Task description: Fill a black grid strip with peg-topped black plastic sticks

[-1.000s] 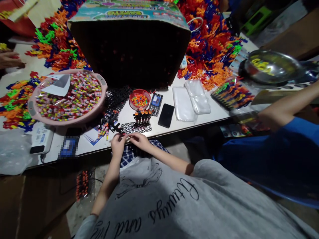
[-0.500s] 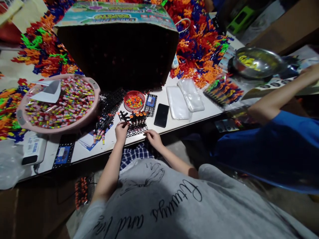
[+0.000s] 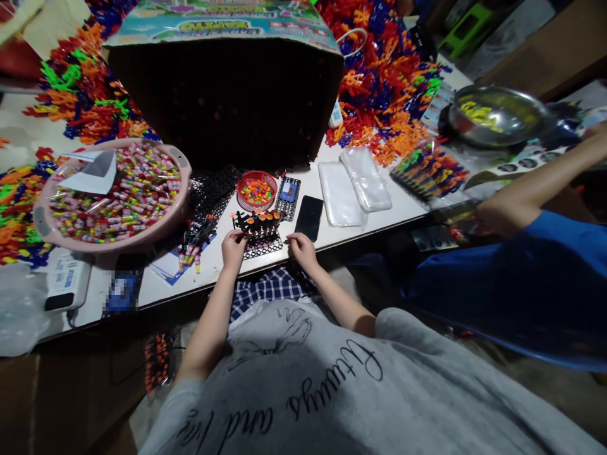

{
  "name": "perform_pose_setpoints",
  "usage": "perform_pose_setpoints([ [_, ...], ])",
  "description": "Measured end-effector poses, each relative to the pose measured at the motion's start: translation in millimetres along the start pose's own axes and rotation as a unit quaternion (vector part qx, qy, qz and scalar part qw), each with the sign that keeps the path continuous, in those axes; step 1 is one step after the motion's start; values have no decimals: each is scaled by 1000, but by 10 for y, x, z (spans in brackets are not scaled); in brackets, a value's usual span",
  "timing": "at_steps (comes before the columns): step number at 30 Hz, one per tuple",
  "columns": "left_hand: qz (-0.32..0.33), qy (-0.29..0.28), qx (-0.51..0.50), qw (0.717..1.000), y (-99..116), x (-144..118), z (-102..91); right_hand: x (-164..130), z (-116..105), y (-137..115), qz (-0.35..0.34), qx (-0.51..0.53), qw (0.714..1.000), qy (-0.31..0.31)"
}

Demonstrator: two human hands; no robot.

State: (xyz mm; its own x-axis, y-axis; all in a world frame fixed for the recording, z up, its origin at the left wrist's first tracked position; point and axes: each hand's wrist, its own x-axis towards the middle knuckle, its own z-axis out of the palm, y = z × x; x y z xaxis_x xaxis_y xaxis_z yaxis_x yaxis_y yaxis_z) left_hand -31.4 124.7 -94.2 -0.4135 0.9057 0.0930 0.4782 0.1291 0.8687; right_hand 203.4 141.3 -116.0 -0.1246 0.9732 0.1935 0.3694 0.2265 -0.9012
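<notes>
At the near edge of the white table, both hands sit by a black grid plate. A row of small black pegs with orange tops stands along the far side of that plate. The left hand is at the plate's left end, fingers curled, with the tips touching the end of the peg row. It may be pinching a small black piece there, but the picture is too dark and small to be sure. The right hand lies flat and loose at the plate's right end, holding nothing.

Half a second ago the right hand was lower, at the table's edge; now it has moved up beside the plate. The left hand has stayed in almost the same spot. A second ago both hands were together below the plate.

Behind the plate are a little red basket of beads, a black phone and a pink tub of sweets. A co-worker's arm in a blue sleeve reaches across on the right.
</notes>
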Motion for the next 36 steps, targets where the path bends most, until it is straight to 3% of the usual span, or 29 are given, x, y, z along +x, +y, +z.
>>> perform_pose_setpoints([
  [8, 22, -23, 24, 999, -3, -8, -1, 41, 10, 18, -36, -4, 999, 8],
  [23, 25, -33, 23, 999, -79, 36, 40, 42, 53, 77, -34, -43, 998, 8],
  [28, 39, -23, 85, 995, -151, 47, 70, 23, 44, 141, -53, -44, 998, 12],
  [36, 53, -43, 106, 992, -127, -6, 50, 61, 61, 35, -36, -47, 998, -5],
])
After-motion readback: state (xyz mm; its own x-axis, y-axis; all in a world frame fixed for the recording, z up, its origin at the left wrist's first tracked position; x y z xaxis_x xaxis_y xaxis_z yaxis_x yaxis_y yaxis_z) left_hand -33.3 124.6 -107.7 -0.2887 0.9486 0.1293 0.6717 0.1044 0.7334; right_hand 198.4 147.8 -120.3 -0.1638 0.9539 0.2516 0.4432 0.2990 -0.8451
